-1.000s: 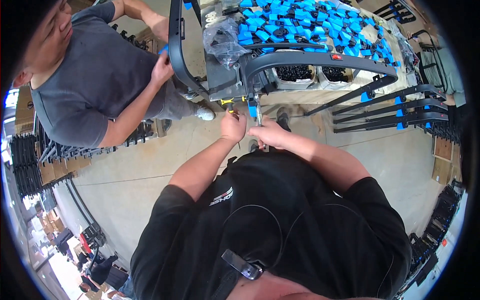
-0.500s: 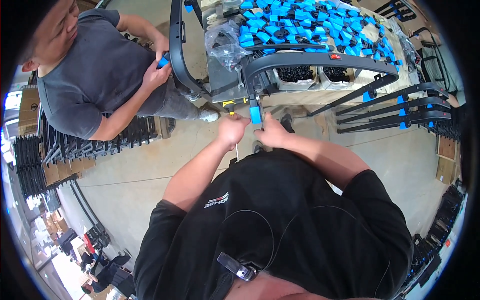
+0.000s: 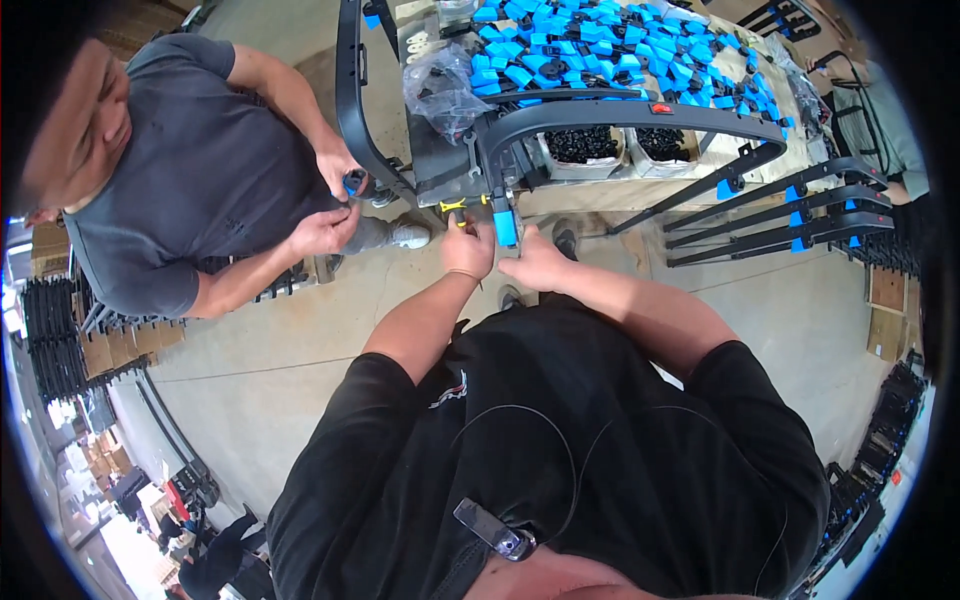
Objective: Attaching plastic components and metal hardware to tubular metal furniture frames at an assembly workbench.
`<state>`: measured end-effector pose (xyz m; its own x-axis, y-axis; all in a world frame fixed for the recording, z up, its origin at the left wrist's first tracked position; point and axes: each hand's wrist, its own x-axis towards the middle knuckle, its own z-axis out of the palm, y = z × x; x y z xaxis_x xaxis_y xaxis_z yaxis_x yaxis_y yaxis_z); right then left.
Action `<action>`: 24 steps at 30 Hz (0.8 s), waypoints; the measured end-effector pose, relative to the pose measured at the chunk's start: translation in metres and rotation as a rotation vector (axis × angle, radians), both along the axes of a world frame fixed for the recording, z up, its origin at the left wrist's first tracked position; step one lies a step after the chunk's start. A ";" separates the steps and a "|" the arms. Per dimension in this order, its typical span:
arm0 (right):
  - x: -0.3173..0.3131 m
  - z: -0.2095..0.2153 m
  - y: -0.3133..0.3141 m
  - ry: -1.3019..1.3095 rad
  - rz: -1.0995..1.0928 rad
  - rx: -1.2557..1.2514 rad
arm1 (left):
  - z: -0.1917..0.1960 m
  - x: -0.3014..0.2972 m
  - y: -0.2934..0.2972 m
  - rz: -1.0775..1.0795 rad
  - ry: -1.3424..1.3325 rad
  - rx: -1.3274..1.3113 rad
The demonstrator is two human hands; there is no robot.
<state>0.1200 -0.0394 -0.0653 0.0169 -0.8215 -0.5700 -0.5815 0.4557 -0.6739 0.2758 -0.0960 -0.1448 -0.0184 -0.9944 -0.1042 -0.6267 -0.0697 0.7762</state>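
Head view: black frame before blue pieces

Head view: black frame (image 3: 620, 112) before blue pieces (image 3: 600, 45)

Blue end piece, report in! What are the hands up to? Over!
Left hand closed on yellow-ended tool. Right hand beside the blue end piece on the curved black frame, grip unclear. Wrench on bench, close by.

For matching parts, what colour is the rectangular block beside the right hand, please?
The block is blue, head view.

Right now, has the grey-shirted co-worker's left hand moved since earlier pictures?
Yes: the co-worker's left hand moved down the picture, judged against the curved black frame.
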 end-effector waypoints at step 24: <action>-0.176 -0.054 0.144 -0.536 -1.020 -0.109 | 0.008 0.002 -0.025 0.213 0.838 0.442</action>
<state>-0.0562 0.1049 -0.1197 -0.4645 -0.6368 -0.6154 0.3954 0.4727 -0.7876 0.2775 -0.1213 -0.1367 -0.0805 -0.8598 -0.5042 0.1770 -0.5101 0.8417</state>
